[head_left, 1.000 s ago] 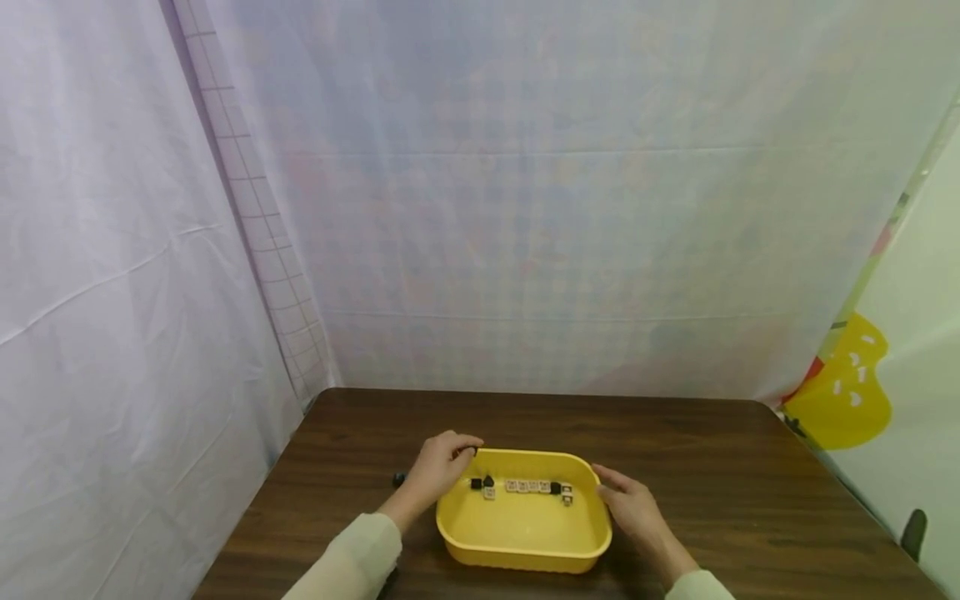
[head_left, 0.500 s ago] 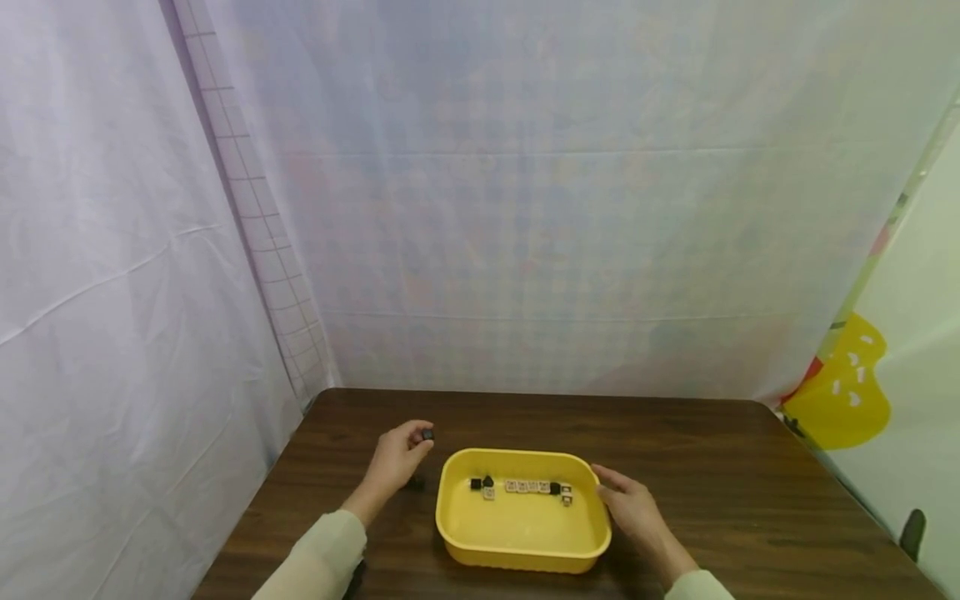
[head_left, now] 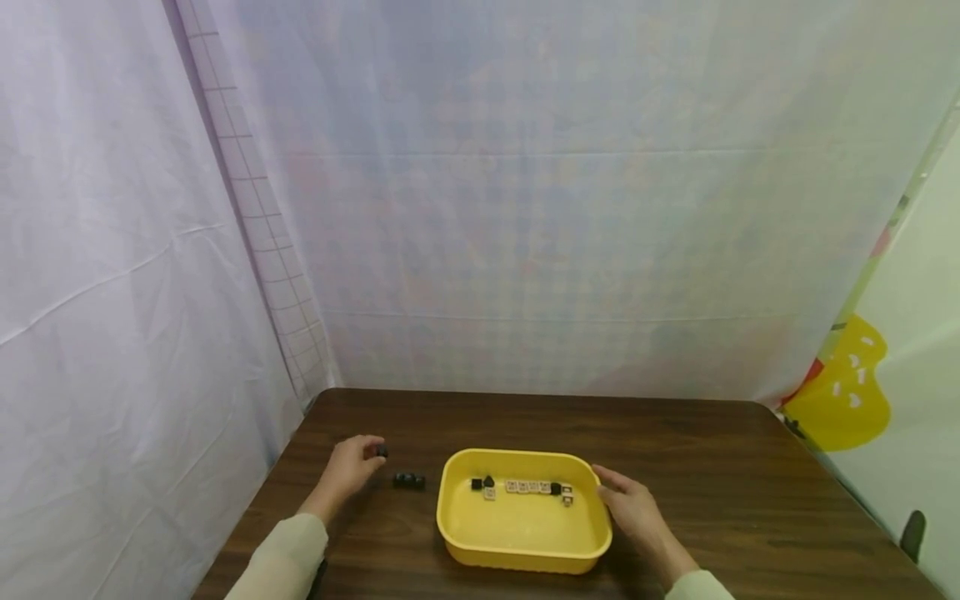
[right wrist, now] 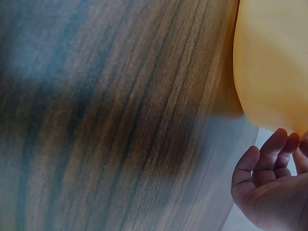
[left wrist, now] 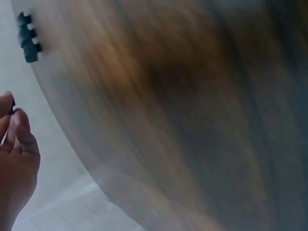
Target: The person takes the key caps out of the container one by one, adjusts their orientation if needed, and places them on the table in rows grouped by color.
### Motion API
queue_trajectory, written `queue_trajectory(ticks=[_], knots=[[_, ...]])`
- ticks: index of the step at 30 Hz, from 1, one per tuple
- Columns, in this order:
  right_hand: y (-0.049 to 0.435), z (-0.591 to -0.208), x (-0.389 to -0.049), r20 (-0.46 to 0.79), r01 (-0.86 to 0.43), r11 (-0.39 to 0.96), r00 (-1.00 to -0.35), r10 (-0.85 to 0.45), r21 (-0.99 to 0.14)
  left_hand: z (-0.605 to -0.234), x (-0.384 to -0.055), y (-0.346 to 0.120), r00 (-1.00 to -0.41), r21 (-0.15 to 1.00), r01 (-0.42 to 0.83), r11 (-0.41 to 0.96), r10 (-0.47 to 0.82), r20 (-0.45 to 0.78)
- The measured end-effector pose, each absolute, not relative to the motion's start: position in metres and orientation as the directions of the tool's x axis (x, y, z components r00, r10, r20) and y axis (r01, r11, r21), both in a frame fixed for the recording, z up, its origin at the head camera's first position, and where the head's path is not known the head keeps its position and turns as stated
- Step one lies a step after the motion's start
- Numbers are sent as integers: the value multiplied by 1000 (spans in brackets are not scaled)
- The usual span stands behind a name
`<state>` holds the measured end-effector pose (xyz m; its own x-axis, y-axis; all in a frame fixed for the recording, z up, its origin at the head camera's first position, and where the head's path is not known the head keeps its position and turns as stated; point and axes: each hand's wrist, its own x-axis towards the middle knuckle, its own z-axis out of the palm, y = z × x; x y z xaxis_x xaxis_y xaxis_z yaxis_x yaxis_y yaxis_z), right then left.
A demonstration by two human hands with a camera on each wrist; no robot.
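In the head view my left hand (head_left: 354, 463) is left of a yellow plastic basin (head_left: 525, 560), over the table. Its thumb and fingertips pinch a small black block (head_left: 382, 451), mostly covered by the fingers in the left wrist view. Just right of this hand lies a short row of black blocks (head_left: 408, 481), with a notched outline in the left wrist view (left wrist: 29, 38). My right hand (head_left: 632, 508) holds the basin's right rim, its fingers against the outer wall in the right wrist view (right wrist: 272, 178).
Inside the basin, along its far side, lie several pale printed tiles (head_left: 528, 486) and a few black pieces (head_left: 477, 483). Everything stands on a dark wood-grain table (head_left: 712, 450). White curtains (head_left: 525, 250) hang behind and left of it.
My left hand has moved left from the basin's far left corner, carrying the black block, and has uncovered the row of black blocks. Right hand and basin have stayed put.
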<state>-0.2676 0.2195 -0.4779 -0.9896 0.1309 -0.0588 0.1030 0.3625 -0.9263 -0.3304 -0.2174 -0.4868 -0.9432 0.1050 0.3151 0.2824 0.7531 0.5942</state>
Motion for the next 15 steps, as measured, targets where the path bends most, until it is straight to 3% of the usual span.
queue_trajectory(ticks=[15], knots=[[220, -480, -269, -47, 92, 358, -990, 132, -929, -505, -327, -223, -958, 598, 283, 750, 188, 217]])
